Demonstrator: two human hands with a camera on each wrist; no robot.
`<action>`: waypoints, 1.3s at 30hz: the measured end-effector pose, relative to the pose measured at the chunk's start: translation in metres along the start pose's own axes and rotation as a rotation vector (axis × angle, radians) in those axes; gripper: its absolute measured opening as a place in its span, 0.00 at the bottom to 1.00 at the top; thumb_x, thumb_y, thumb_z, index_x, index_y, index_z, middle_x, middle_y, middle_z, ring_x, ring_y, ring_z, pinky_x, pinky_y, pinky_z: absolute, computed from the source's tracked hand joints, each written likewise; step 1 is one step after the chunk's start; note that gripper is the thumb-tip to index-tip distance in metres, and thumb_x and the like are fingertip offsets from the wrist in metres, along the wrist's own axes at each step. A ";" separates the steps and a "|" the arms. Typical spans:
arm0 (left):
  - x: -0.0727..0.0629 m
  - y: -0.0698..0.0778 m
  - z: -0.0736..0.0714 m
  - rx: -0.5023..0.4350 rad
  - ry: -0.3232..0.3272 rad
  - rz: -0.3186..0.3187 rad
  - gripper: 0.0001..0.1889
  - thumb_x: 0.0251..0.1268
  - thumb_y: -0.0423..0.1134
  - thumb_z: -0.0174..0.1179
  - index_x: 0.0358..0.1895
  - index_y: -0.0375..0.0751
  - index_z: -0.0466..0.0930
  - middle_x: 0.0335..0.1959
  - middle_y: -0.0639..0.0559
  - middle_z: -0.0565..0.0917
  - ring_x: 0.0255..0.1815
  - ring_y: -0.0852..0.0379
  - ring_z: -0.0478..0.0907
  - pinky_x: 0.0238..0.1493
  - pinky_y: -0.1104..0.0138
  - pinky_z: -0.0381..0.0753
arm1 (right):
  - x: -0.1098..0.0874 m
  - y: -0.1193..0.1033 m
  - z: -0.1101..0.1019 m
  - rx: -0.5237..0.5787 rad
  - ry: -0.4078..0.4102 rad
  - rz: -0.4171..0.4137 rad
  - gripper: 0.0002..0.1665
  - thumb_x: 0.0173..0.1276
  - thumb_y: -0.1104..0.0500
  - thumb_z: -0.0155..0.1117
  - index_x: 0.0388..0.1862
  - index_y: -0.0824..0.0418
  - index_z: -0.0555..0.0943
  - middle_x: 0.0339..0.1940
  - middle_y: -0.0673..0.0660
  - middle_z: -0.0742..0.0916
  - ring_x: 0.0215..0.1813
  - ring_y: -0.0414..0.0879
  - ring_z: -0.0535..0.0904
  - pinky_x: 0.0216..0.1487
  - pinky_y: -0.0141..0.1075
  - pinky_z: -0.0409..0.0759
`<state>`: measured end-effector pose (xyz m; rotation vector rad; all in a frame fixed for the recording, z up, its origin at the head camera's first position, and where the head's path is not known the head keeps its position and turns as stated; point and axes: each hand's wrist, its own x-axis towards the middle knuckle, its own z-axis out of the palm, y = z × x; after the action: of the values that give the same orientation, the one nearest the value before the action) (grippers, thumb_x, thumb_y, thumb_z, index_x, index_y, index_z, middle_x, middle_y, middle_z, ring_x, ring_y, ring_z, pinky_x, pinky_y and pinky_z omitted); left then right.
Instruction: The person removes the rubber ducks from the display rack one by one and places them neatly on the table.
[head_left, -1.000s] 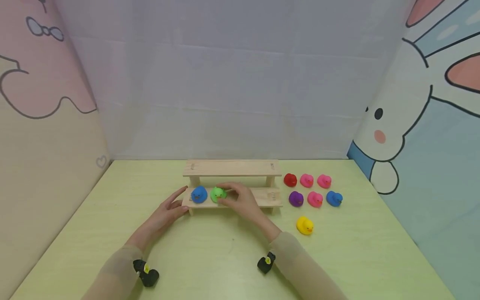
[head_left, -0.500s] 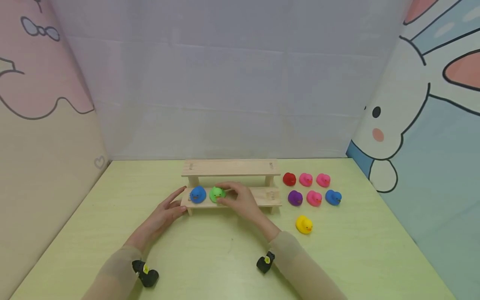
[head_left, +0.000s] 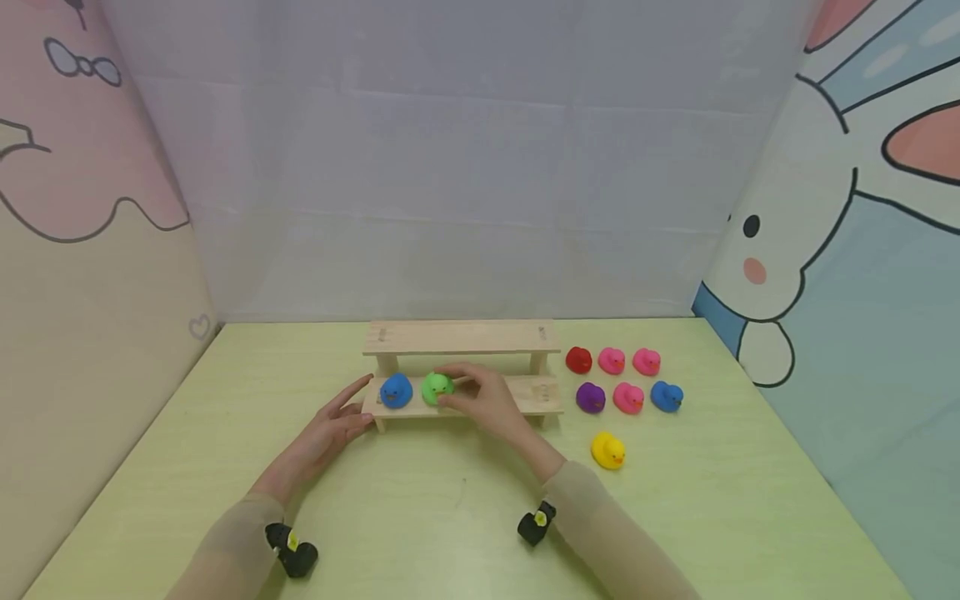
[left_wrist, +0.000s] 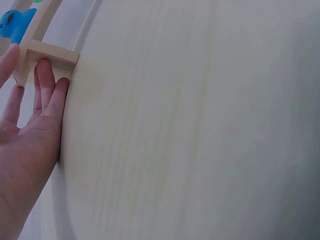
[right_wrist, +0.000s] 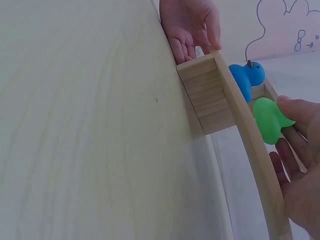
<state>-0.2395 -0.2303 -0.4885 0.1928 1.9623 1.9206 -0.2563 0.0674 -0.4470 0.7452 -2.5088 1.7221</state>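
Note:
A two-step wooden shelf point(head_left: 461, 336) stands at the back middle of the table. On its lower step sits a blue rubber duck point(head_left: 396, 391) at the left end. Just right of it, a green rubber duck point(head_left: 437, 389) is pinched between thumb and fingers of my right hand point(head_left: 483, 402), low over that step. The right wrist view shows the thumb against the green duck's point(right_wrist: 268, 120) side. My left hand point(head_left: 322, 437) touches the shelf's left end with extended fingers. In the left wrist view, some fingertips point(left_wrist: 46, 75) lie against the shelf's leg point(left_wrist: 52, 52).
Right of the shelf, a red duck point(head_left: 579, 360), a purple duck point(head_left: 591, 397), several pink ducks point(head_left: 628, 397) and another blue duck point(head_left: 667, 397) stand in two rows. A yellow duck point(head_left: 608, 450) sits nearer the front. A pale curtain point(head_left: 465, 167) hangs behind the table.
The green duck, in my right hand's pinch, has shifted very slightly to the right, away from the blue duck. My left hand stays at the shelf's end.

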 end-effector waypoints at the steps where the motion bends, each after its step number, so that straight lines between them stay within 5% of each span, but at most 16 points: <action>1: 0.000 0.000 0.000 -0.001 -0.002 0.000 0.39 0.74 0.37 0.53 0.81 0.58 0.42 0.76 0.30 0.57 0.62 0.65 0.75 0.60 0.79 0.71 | 0.000 -0.001 -0.001 0.005 -0.001 -0.003 0.24 0.64 0.57 0.71 0.59 0.49 0.82 0.56 0.50 0.86 0.53 0.45 0.82 0.52 0.34 0.80; 15: 0.001 0.001 0.001 -0.026 0.006 0.003 0.39 0.75 0.35 0.52 0.81 0.55 0.41 0.72 0.33 0.64 0.59 0.67 0.77 0.60 0.78 0.73 | -0.006 -0.022 -0.020 0.039 0.029 0.010 0.24 0.64 0.59 0.71 0.59 0.53 0.82 0.57 0.54 0.86 0.61 0.50 0.79 0.63 0.50 0.77; 39: 0.001 0.001 0.001 -0.031 0.006 0.012 0.38 0.74 0.34 0.52 0.81 0.53 0.42 0.73 0.32 0.61 0.58 0.69 0.77 0.59 0.78 0.73 | -0.058 -0.015 -0.104 -0.070 0.138 0.011 0.25 0.66 0.59 0.69 0.62 0.54 0.79 0.58 0.54 0.85 0.60 0.48 0.78 0.61 0.50 0.78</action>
<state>-0.2402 -0.2291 -0.4876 0.1904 1.9380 1.9607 -0.2252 0.1763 -0.4081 0.5872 -2.4711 1.6187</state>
